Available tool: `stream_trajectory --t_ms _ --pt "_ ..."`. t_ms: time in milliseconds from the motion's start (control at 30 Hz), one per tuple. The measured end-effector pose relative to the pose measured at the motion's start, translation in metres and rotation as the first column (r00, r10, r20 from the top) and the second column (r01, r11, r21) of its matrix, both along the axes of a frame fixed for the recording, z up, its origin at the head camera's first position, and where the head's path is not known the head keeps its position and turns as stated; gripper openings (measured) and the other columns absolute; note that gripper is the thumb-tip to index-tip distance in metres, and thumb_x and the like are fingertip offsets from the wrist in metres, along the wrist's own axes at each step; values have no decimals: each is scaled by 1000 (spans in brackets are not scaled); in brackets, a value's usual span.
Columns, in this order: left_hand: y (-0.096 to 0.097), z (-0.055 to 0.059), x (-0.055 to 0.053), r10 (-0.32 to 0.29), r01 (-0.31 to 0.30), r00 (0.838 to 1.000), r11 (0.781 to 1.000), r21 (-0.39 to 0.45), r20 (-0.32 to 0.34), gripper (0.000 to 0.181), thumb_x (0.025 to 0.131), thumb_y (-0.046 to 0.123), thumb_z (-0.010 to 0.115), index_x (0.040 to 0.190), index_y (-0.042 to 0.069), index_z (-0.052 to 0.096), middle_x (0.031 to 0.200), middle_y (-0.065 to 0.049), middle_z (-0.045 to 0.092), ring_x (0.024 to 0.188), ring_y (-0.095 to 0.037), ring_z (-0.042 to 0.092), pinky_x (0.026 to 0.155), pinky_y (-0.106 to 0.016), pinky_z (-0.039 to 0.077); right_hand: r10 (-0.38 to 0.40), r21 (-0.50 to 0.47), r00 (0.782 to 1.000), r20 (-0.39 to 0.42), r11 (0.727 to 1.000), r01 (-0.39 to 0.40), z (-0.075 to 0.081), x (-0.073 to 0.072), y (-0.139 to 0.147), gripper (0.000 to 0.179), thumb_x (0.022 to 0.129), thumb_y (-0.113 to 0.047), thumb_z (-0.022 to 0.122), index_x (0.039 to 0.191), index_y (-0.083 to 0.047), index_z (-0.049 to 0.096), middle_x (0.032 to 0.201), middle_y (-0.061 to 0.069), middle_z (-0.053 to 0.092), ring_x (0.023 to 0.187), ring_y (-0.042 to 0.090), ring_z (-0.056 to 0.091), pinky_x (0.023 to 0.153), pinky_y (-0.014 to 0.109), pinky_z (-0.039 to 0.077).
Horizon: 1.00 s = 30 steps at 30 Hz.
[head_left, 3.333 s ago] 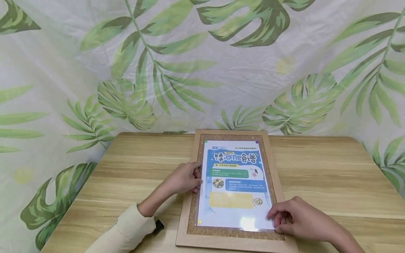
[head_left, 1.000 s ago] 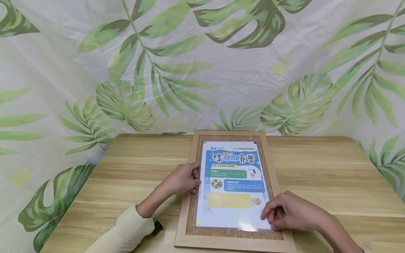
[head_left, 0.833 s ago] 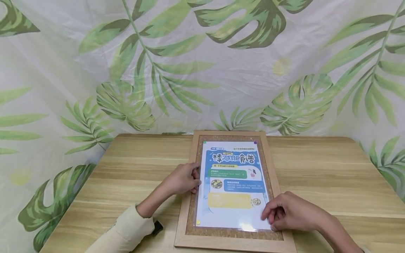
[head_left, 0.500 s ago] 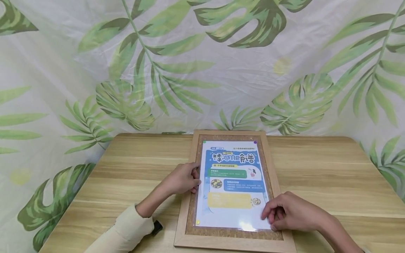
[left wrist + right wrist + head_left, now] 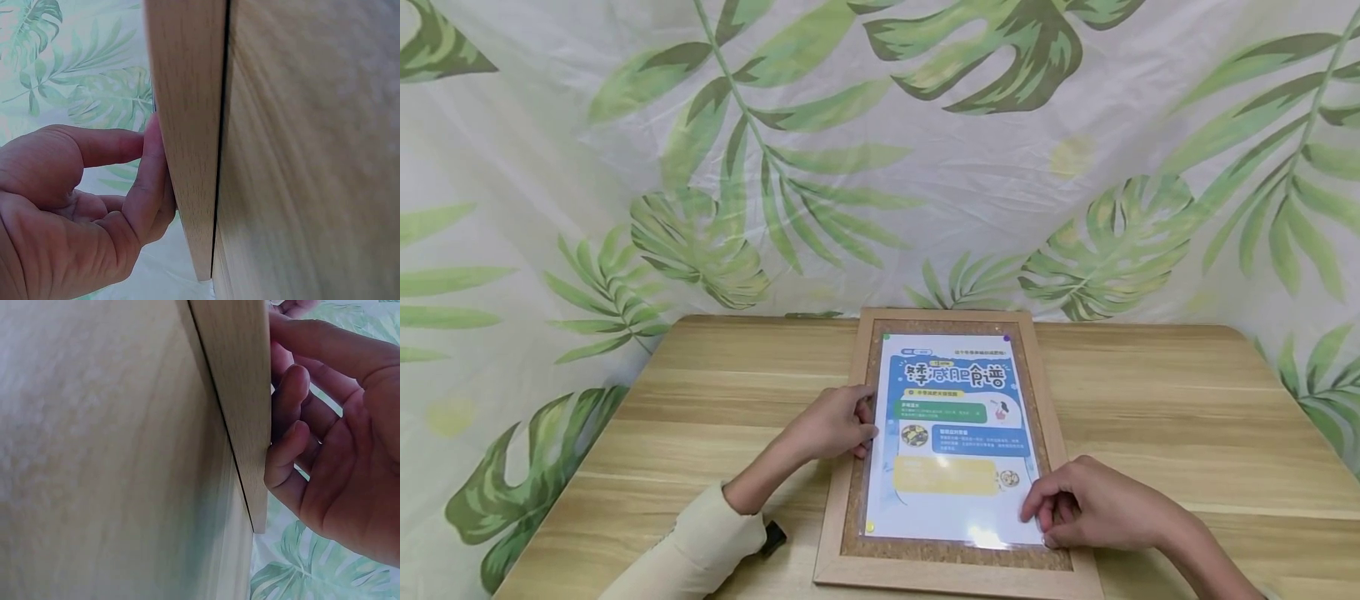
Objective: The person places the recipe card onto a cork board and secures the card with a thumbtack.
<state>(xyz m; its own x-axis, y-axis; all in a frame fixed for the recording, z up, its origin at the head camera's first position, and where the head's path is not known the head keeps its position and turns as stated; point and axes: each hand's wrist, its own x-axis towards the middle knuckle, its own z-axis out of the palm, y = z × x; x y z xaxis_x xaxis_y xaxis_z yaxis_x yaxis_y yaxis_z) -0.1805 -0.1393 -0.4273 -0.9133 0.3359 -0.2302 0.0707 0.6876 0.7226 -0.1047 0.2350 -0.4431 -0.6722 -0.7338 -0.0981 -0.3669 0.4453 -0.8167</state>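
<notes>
A cork board [image 5: 955, 552] with a pale wood frame lies on the table. On it is a glossy blue and white poster [image 5: 947, 517] printed with Chinese text, with a green pin [image 5: 887, 337], a purple pin [image 5: 1007, 337] and a yellow pin [image 5: 870, 527] at three corners. My left hand [image 5: 835, 422] pinches the poster's left edge between thumb and fingers. At the lower right corner, my right hand [image 5: 1097, 504] has curled fingers, its thumb and forefinger on the poster's edge; the corner is partly hidden. Both wrist views show the fingers close against the wooden frame [image 5: 187, 125].
The board stands on a wood-grain table [image 5: 1180, 400], its far end near the leaf-patterned cloth [image 5: 820, 167] behind. A small black object [image 5: 772, 539] shows beside the left sleeve [image 5: 700, 542].
Since the earliest frame, my right hand has shifted slightly left and up, further over the poster's corner. My left hand keeps its place, and the poster and board stay put.
</notes>
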Motion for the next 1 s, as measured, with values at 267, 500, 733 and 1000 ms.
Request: stream_trajectory --t_ms 267,500,733,1000 --pt "-1 2 -1 -16 16 1000 1000 -4 5 61 98 -2 73 154 -8 49 88 -8 66 62 -16 69 55 -28 59 12 -14 1000 -15 1000 -12 0 -1 3 17 91 -12 84 105 -20 79 84 -16 69 69 -9 54 56 16 49" --pt "-3 6 -1 -51 51 999 998 -26 -5 17 100 8 75 114 1 67 81 -7 67 61 -17 67 55 -29 59 -49 25 993 -105 998 52 5 -3 5 10 99 -17 78 109 -18 79 89 -17 70 75 -7 58 63 19 54" --pt "-9 11 5 -85 66 988 987 -147 -132 18 101 19 76 95 5 66 70 -3 59 58 -14 51 50 -25 37 -172 117 966 -191 973 197 9 0 5 21 100 -22 77 119 -13 77 94 -15 69 84 -3 59 71 21 55" --pt "-30 15 21 -45 -51 953 951 -305 -300 61 102 34 74 145 -6 59 127 -26 68 107 -35 70 83 -48 62 -313 183 826 -469 881 437 15 15 13 29 101 -23 76 130 -18 75 125 -4 76 112 17 72 90 42 63"
